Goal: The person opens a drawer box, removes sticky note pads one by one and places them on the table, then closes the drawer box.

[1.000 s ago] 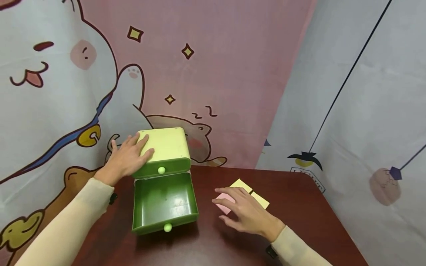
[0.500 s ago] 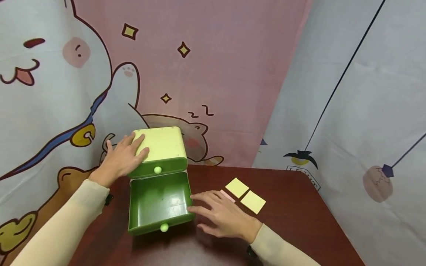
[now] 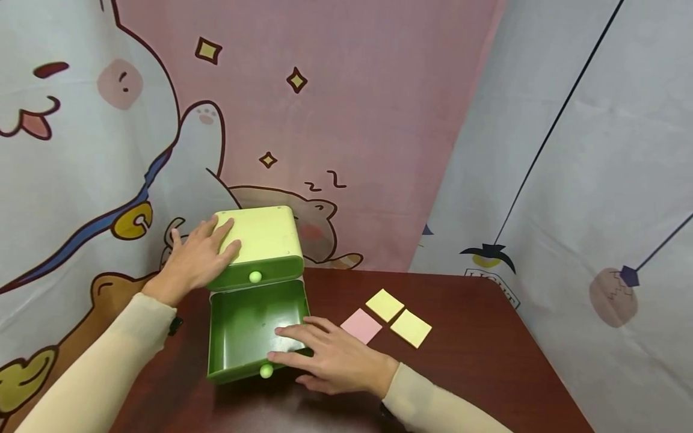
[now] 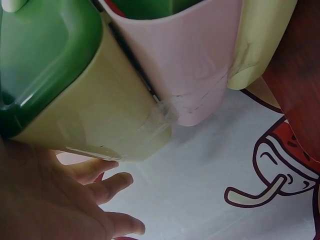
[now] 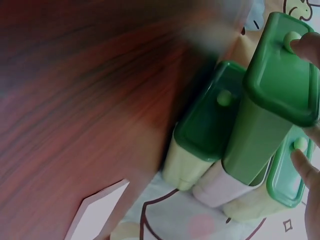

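Observation:
My left hand rests with spread fingers on the pale yellow top of a small drawer cabinet. In the left wrist view, the cabinet's yellow tier sits against the hand, above a pink tier. The middle green drawer is pulled out, and I see nothing inside it. Over that drawer's right front corner, my right hand reaches with loosely spread fingers, near its round light green knob. Whether those fingers touch the drawer I cannot tell. Nothing is held by either hand.
A pink sticky note pad and two yellow pads, one farther back and one to the right, lie on the dark wooden table. A printed cloth hangs behind the table.
My right hand has moved left from above the sticky note pads to the drawer's front, uncovering the pink pad. The left hand stays on the cabinet, and the view has shifted slightly.

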{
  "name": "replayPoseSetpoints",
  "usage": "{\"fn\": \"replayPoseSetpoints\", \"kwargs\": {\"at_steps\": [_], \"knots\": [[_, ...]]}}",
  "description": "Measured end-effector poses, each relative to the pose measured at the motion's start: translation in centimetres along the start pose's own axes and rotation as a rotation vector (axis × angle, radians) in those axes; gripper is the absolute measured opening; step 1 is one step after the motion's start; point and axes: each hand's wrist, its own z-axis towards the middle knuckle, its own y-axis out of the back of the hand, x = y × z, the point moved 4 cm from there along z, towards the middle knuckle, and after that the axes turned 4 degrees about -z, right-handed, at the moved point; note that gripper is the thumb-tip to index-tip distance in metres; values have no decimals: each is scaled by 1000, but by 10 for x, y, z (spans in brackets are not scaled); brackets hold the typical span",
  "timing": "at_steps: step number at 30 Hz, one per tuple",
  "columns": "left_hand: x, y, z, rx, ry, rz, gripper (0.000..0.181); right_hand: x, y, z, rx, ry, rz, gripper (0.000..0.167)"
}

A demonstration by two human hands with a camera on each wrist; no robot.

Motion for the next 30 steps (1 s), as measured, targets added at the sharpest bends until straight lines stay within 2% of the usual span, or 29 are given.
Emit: {"fn": "replayPoseSetpoints", "kwargs": {"at_steps": [6,15,22,26,30], "knots": [[1,-3,-1,-4,-2,8,88,8,-6,9,9,58,-42,77],[1,-2,-2,-3,-2,-1,88,12,-11,25,-27,98,-116,46],[0,-1,-1,-4,-2,2,88,14,-16,32,-38,130,-152,42],[1,0,-1,-2,1,7,88,16,-16,37,-56,155,-174,34],[1,-1,-2,-1,-1,9,88,19,-15,40,-63,198,-240,29]]}}
